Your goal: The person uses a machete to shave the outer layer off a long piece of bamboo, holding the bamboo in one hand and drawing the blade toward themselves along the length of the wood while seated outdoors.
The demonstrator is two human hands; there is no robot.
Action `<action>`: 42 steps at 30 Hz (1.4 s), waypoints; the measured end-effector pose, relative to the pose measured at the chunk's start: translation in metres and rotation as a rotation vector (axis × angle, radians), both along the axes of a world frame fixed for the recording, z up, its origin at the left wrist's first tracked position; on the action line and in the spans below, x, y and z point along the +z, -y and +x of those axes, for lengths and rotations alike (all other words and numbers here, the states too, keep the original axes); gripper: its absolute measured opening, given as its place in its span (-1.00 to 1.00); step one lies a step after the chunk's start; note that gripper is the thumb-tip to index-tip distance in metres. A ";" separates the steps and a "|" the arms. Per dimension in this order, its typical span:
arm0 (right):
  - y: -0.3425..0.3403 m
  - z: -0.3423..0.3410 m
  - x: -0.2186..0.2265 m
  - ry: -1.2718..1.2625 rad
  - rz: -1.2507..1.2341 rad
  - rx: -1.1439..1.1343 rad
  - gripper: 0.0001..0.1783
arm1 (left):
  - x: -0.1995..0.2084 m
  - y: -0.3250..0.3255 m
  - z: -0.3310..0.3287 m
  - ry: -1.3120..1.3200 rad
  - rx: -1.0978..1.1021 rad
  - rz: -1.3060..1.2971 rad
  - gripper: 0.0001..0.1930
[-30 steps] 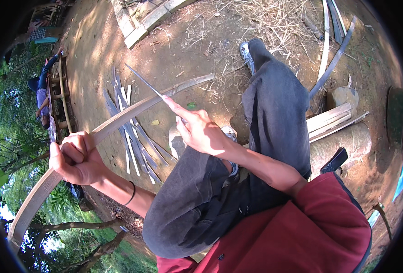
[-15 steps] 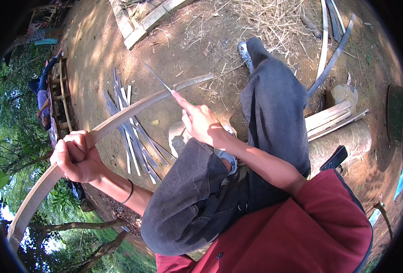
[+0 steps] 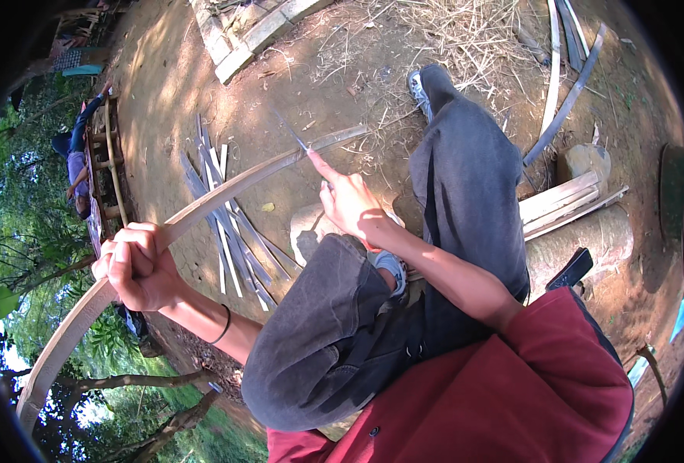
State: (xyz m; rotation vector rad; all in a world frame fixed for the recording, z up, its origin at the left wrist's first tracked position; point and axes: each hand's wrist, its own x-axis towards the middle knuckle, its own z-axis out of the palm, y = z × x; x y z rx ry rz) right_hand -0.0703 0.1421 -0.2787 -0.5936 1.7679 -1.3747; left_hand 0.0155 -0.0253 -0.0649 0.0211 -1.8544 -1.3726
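Note:
A long pale strip of split bamboo [image 3: 226, 191] runs slantwise from the lower left to the middle. Wrapped in a fist around it is my left hand [image 3: 137, 270], with a dark band on the wrist. My right hand [image 3: 351, 207] holds a thin-bladed knife [image 3: 291, 130]. The index finger stretches out to the blade, which crosses the strip near its far end. The knife's handle is hidden by the hand. My bent leg in dark grey trousers [image 3: 311, 332] lies beneath the forearms.
Narrow bamboo strips [image 3: 238, 235] lie piled on the dirt, beside a stone [image 3: 307, 231]. Pale split pieces [image 3: 562, 202] rest by a log [image 3: 589, 235] at right. Dry shavings [image 3: 465, 35] and long strips [image 3: 569, 96] lie far off. Another person [image 3: 79, 170] is at the far left.
My right hand has slid a little to the right along the strip, taking the knife with it. My left hand keeps its grip. The whole view has shifted slightly.

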 end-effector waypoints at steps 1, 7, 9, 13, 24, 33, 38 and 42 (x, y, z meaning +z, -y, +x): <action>0.000 0.001 -0.009 -0.018 -0.011 -0.024 -0.32 | 0.000 0.000 -0.002 -0.002 0.004 0.016 -0.58; -0.006 0.005 0.021 -0.031 -0.224 0.015 -0.32 | -0.002 0.001 0.001 -0.025 0.017 0.063 -0.56; 0.003 0.019 -0.005 -0.154 -0.211 -0.064 -0.30 | 0.000 -0.002 0.000 -0.011 0.030 0.065 -0.56; 0.012 0.007 -0.039 -0.092 -0.085 -0.140 -0.30 | -0.002 0.006 0.000 -0.019 0.076 0.165 -0.55; 0.019 0.011 -0.054 -0.212 -0.094 -0.144 -0.30 | -0.003 0.002 -0.005 -0.039 0.168 0.172 -0.59; 0.016 0.010 -0.027 -0.128 -0.118 -0.012 -0.31 | 0.001 -0.004 -0.007 -0.047 0.158 0.185 -0.59; 0.025 0.012 -0.094 -0.185 0.019 -0.184 -0.33 | -0.001 0.001 -0.014 -0.050 0.229 0.204 -0.62; 0.019 0.018 -0.041 -0.060 -0.075 -0.132 -0.34 | -0.002 -0.003 -0.017 -0.090 0.451 0.164 -0.63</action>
